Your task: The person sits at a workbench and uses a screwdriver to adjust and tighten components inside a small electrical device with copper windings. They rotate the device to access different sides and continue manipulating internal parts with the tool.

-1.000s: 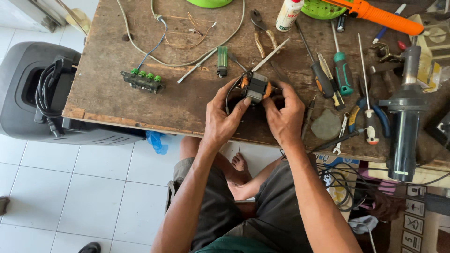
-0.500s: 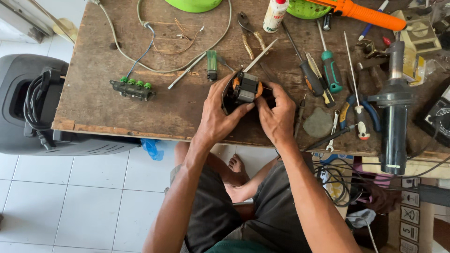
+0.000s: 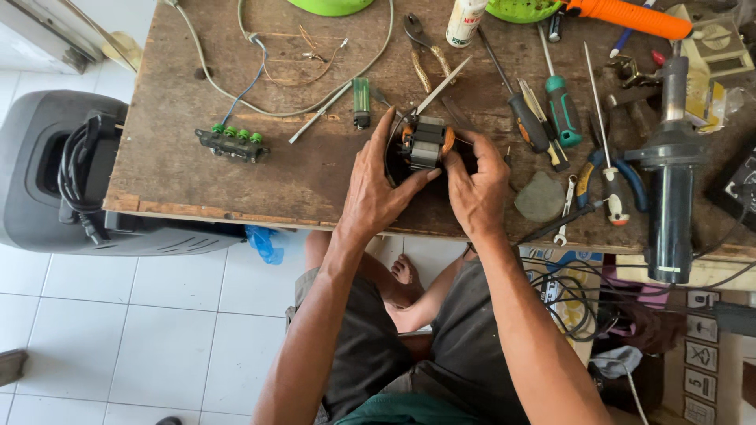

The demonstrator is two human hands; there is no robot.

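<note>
A: Your left hand (image 3: 378,193) and right hand (image 3: 475,189) both clasp the small motor stator (image 3: 425,143) at the near edge of the wooden bench (image 3: 197,177).

B: You're mid-inspection, I'd say; turning it next calls for firm fingertip grip.

Your left hand (image 3: 378,193) and right hand (image 3: 472,189) cover the lower half of the motor stator (image 3: 425,143), so you can't tell what's under it. Green bowl (image 3: 331,5) and green tray (image 3: 524,9) are cut by the top edge. Black meter (image 3: 736,189) is cut at right. Wire ends (image 3: 315,51) are too small to read.
</note>
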